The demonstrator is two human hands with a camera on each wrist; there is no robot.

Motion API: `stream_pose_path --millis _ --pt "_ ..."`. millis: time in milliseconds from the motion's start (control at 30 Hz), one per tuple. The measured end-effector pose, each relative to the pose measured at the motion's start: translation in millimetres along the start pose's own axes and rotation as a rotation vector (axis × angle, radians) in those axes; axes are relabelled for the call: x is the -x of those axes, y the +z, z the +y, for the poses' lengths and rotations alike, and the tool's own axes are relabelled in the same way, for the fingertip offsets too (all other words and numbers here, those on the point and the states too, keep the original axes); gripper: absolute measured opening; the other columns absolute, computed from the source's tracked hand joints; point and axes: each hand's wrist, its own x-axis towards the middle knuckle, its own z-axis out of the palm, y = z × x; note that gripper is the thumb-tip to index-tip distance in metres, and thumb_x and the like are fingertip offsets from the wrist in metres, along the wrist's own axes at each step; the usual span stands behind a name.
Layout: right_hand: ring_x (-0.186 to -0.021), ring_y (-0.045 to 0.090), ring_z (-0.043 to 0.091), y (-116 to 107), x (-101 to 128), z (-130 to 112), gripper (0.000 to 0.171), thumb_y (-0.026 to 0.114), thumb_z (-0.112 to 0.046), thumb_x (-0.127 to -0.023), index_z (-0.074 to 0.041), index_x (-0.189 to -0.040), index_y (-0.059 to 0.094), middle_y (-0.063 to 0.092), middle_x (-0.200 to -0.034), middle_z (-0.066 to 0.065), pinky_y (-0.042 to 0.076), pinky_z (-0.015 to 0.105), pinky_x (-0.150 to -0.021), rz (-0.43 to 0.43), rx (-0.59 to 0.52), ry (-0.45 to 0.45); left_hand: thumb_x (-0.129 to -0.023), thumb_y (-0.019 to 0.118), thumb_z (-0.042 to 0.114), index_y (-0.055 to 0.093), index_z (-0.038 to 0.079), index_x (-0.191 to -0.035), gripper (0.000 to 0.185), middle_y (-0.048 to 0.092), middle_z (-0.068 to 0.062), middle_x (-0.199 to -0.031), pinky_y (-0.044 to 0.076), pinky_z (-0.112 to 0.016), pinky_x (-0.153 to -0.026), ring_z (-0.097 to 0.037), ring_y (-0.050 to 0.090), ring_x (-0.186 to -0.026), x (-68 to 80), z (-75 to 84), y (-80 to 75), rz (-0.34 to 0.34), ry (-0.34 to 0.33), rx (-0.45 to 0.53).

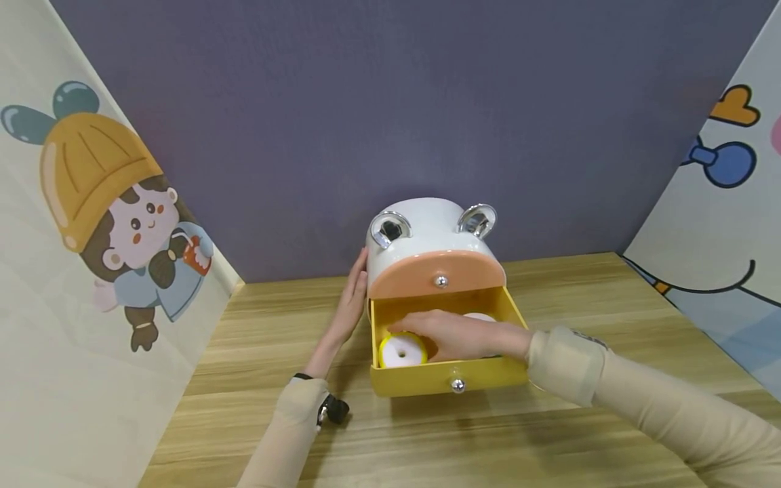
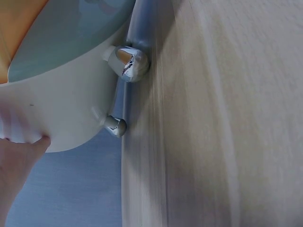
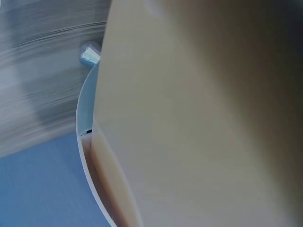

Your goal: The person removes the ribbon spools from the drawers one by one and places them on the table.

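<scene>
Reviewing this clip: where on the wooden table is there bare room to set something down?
Bare wood of the table lies right of the drawer box, in front of the yellow drawer, and left beyond the left hand. The drawer is crowded: right hand and a yellow-rimmed roll.

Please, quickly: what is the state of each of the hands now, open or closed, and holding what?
Left hand: open, fingers straight, pressing the side of the white box.
Right hand: inside the yellow drawer, resting on the yellow-rimmed roll; grip cannot be told.
</scene>
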Motion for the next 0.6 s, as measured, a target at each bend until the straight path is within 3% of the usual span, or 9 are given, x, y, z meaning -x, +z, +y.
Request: stream_pose_path --millis 200,267,433,600 --pt "-0.126 0.058 0.015 -8.3 4.5 -2.3 0.07 0.081 -0.029 -0.083 -0.006 -0.142 0.051 0.059 -0.141 0.003 0.05 0.033 -0.106 0.06 0.018 -0.014 -0.11 0.028 0.026 0.019 0.026 -0.16 0.05 0.008 -0.008 -0.169 0.009 -0.052 -0.127 -0.022 0.007 -0.157 -7.0 -23.9 0.6 0.017 0.036 -0.005" --pt "-0.124 0.058 0.014 -12.3 6.4 -3.9 0.07 0.081 -0.028 -0.083 -0.005 -0.142 0.052 0.06 -0.14 0.003 0.052 0.032 -0.102 0.083 0.016 -0.024 -0.11 0.027 0.027 0.018 0.027 -0.16 0.05 0.007 -0.01 -0.169 0.009 -0.052 -0.128 -0.022 0.007 -0.157 -6.8 -23.1 0.0 0.01 0.035 -0.006" --pt "-0.118 0.06 0.014 -20.9 12.3 -6.0 0.072 0.083 -0.029 -0.08 -0.003 -0.14 0.053 0.062 -0.136 0.004 0.053 0.031 -0.097 0.157 0.009 -0.055 -0.11 0.027 0.02 0.016 0.016 -0.16 0.052 0.005 -0.012 -0.169 0.009 -0.052 -0.128 -0.027 0.004 -0.157 -1.1 -0.1 -1.0 -0.017 0.006 0.017" --pt "-0.113 0.062 0.014 -31.1 23.1 -8.7 0.075 0.084 -0.035 -0.078 -0.003 -0.139 0.054 0.064 -0.134 0.004 0.054 0.032 -0.094 0.226 0.01 -0.058 -0.11 0.027 0.019 0.016 0.015 -0.161 0.052 0.005 -0.011 -0.169 0.009 -0.051 -0.128 -0.026 0.005 -0.157 -1.1 -0.5 -1.5 -0.019 0.004 0.005"
